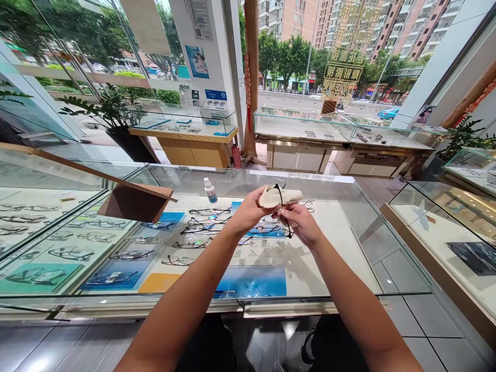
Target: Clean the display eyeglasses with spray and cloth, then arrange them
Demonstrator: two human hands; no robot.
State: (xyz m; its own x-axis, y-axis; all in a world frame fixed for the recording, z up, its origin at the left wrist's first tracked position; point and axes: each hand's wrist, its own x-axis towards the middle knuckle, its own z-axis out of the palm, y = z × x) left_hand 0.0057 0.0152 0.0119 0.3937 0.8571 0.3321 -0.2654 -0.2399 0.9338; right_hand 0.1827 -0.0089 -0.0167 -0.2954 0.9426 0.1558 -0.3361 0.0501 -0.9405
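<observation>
Both of my hands are raised over a glass display counter (349, 243). My left hand (250, 209) is closed on a cream cleaning cloth (281, 196), which is wrapped round part of a pair of black-framed glasses (282, 206). My right hand (298, 222) pinches the glasses from below, one dark temple arm hanging down past its fingers. A small white bottle with a blue label (210, 190) stands on the glass just left of my hands. Under the glass lie several pairs of glasses (205, 219) on white, blue and yellow mats.
A wooden wedge-shaped stand (134, 201) sits on the counter to the left. More glass display cases stand on the left (46, 222), on the right (457, 222) and at the back (310, 129). Potted plants (116, 113) flank the shop window. The floor is grey tile.
</observation>
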